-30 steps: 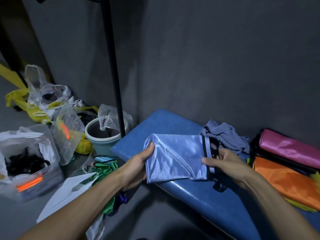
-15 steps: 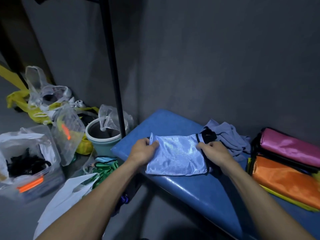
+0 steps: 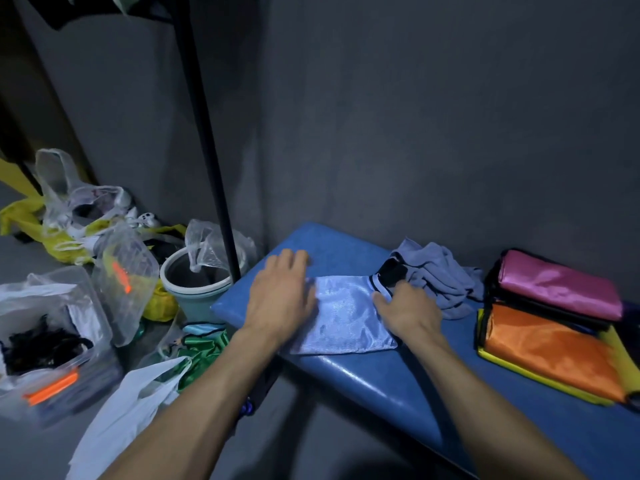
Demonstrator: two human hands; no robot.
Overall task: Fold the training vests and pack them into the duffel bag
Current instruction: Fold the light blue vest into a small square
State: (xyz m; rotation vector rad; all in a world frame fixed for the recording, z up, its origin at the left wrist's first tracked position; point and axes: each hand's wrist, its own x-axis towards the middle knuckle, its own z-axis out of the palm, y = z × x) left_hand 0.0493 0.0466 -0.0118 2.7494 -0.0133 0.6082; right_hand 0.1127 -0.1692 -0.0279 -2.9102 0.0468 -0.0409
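A folded light-blue shiny vest with black trim lies flat near the left end of the blue padded bench. My left hand lies flat with straight fingers on the vest's left edge and the bench. My right hand presses on the vest's right side, its fingers bent downward by the black trim. Folded vests are stacked at the right: a pink one on top, an orange one and a yellow one under it. No duffel bag is in view.
A crumpled grey cloth lies behind the vest. A black pole stands left of the bench. On the floor sit a teal bucket, plastic bags, a clear box, green fabric and a white bag.
The vest was held up off the bench by both hands; it now lies flat on the bench. My left hand has opened out flat over its left edge.
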